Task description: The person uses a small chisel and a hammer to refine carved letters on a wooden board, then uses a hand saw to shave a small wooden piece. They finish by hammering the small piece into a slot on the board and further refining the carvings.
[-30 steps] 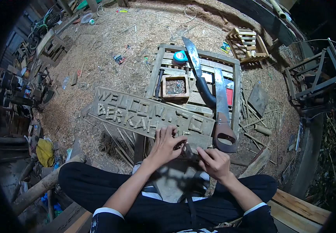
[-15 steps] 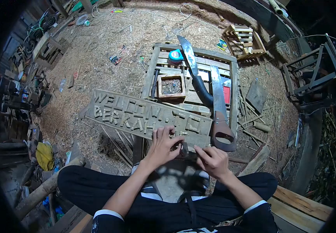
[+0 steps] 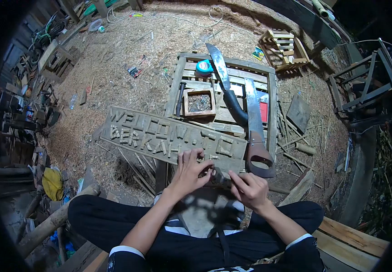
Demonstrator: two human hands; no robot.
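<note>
A long wooden board (image 3: 159,129) lies slanted before me, bearing letters made of small wooden strips that read roughly "WELCOM TO" above "BERKA". My left hand (image 3: 188,171) rests at the board's near edge, fingers curled and pinched on something too small to make out. In my right hand (image 3: 252,189) is a hammer (image 3: 219,176), its dark head close to my left thumb; the fist covers most of its handle. Just beyond my right hand, a handsaw (image 3: 254,113) lies with its brown handle toward me.
A slatted wooden table (image 3: 272,97) carries a machete (image 3: 227,84), a blue tape measure (image 3: 203,67), a small wooden box of nails (image 3: 199,102) and a dark rod-like tool (image 3: 180,98). A slatted crate (image 3: 284,47) stands at the back right. Wood shavings cover the ground.
The hammer head has shifted slightly right and toward me, and my right hand has tilted a little. My left hand stays in nearly the same place at the board.
</note>
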